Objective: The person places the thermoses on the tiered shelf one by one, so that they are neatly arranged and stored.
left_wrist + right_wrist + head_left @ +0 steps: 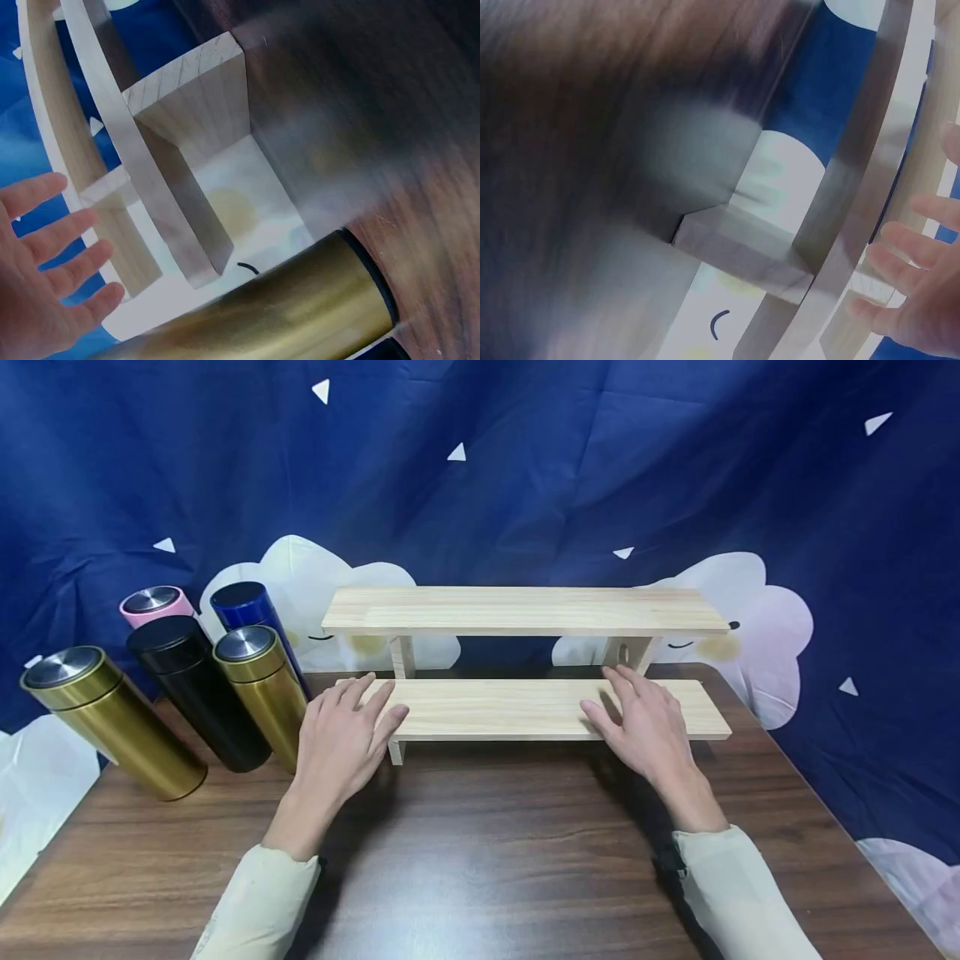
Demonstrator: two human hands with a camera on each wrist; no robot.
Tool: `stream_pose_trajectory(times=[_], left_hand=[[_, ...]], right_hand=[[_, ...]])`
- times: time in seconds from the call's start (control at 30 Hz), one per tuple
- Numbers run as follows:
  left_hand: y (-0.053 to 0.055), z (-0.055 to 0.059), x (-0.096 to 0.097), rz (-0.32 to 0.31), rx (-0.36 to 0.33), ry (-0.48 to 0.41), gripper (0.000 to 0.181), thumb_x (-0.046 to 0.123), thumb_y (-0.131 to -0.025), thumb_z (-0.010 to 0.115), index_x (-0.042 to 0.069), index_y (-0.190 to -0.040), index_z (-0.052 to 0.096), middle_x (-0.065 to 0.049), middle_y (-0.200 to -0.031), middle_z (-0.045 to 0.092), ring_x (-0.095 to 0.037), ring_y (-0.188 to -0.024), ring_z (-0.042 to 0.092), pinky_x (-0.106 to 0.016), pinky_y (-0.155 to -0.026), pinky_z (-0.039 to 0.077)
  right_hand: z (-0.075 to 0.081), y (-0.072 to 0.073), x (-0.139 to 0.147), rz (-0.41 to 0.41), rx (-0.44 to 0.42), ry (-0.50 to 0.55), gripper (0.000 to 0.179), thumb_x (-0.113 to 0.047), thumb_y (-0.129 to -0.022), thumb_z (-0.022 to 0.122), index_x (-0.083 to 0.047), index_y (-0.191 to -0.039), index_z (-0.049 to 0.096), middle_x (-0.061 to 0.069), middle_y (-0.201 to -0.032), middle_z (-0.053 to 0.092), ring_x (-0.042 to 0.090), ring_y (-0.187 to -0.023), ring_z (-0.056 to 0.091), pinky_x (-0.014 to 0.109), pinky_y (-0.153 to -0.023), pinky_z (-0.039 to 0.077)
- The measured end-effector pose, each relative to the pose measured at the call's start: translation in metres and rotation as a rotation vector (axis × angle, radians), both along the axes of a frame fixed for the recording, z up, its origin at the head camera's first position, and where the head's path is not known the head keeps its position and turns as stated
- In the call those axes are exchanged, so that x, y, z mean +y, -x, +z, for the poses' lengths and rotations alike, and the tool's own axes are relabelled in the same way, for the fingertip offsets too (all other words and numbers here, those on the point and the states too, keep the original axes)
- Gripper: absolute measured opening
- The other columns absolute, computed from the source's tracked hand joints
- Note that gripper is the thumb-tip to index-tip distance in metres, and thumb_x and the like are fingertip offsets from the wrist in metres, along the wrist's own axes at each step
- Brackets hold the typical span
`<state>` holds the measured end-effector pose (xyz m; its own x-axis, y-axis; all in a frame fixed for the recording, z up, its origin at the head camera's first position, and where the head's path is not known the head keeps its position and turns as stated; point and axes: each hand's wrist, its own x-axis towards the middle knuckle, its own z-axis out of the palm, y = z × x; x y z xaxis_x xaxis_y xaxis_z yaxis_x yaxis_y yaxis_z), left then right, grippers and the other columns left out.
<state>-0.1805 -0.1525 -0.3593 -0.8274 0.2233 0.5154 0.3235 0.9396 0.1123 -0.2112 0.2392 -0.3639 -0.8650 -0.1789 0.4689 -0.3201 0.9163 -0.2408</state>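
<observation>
A two-tier rack of pale wood stands on the table, its upper board (pixel 525 610) set behind and above its lower board (pixel 495 710). In the head view my left hand (pixel 337 735) is over the left end of the lower board, fingers spread. My right hand (pixel 648 718) is over that board toward its right end, thumb held apart. Both wrist views show spread fingers and nothing gripped. Close beside the left hand stands a gold bottle (pixel 273 702) with a silver-topped lid.
To the left stand a black bottle (pixel 198 693), a larger gold bottle (pixel 120 727), a blue bottle (pixel 251 606) and a pink bottle (pixel 168 600), partly hidden. Behind the brown wooden table (pixel 480 852) hangs a blue curtain (pixel 525 502) with white cloud shapes.
</observation>
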Motion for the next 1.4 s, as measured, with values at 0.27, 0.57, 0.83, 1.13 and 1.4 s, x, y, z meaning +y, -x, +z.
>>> stream_pose_trajectory(times=[0.27,0.57,0.83,1.13,1.4], left_hand=[[-0.005,-0.001,-0.013,-0.026,0.146,-0.227,0.051,0.047,-0.106,0.044,0.007,-0.117,0.074,-0.012,-0.116,0.072,-0.038,-0.104,0.064,-0.055,-0.080,0.049],[-0.016,0.002,-0.029,0.019,0.041,-0.519,0.050,0.043,-0.109,0.041,0.006,-0.114,0.074,-0.013,-0.114,0.072,-0.035,-0.110,0.066,-0.056,-0.088,0.047],[-0.020,0.002,-0.040,0.053,0.054,-0.662,0.047,0.038,-0.110,0.039,0.006,-0.112,0.074,-0.011,-0.107,0.074,-0.028,-0.100,0.067,-0.043,-0.087,0.045],[-0.027,0.004,-0.050,0.083,0.050,-0.807,0.046,0.032,-0.111,0.036,0.003,-0.116,0.072,-0.011,-0.106,0.075,-0.022,-0.094,0.070,-0.016,-0.084,0.044],[-0.031,0.006,-0.063,0.075,0.091,-1.010,0.052,0.033,-0.111,0.034,-0.001,-0.113,0.073,-0.001,-0.093,0.075,-0.005,-0.081,0.068,-0.015,-0.075,0.052]], right_hand=[[0.004,-0.001,0.014,0.023,-0.058,0.122,0.062,-0.043,-0.101,0.058,0.002,-0.142,0.053,0.027,-0.147,0.048,0.048,-0.135,0.043,0.066,-0.105,0.031],[0.003,0.002,0.035,0.079,-0.029,0.303,0.052,-0.032,-0.098,0.066,0.001,-0.137,0.058,0.025,-0.139,0.056,0.048,-0.131,0.048,0.063,-0.104,0.035],[0.003,-0.001,0.057,-0.006,-0.036,0.360,0.054,-0.033,-0.097,0.067,-0.001,-0.139,0.058,0.027,-0.138,0.056,0.048,-0.128,0.049,0.063,-0.102,0.036],[0.006,-0.004,0.075,-0.069,-0.061,0.425,0.055,-0.031,-0.098,0.067,0.000,-0.141,0.055,0.029,-0.139,0.054,0.050,-0.128,0.050,0.063,-0.101,0.041],[0.006,-0.007,0.096,-0.089,-0.102,0.526,0.058,-0.026,-0.099,0.065,0.003,-0.147,0.048,0.031,-0.143,0.051,0.049,-0.130,0.049,0.023,-0.105,0.042]])
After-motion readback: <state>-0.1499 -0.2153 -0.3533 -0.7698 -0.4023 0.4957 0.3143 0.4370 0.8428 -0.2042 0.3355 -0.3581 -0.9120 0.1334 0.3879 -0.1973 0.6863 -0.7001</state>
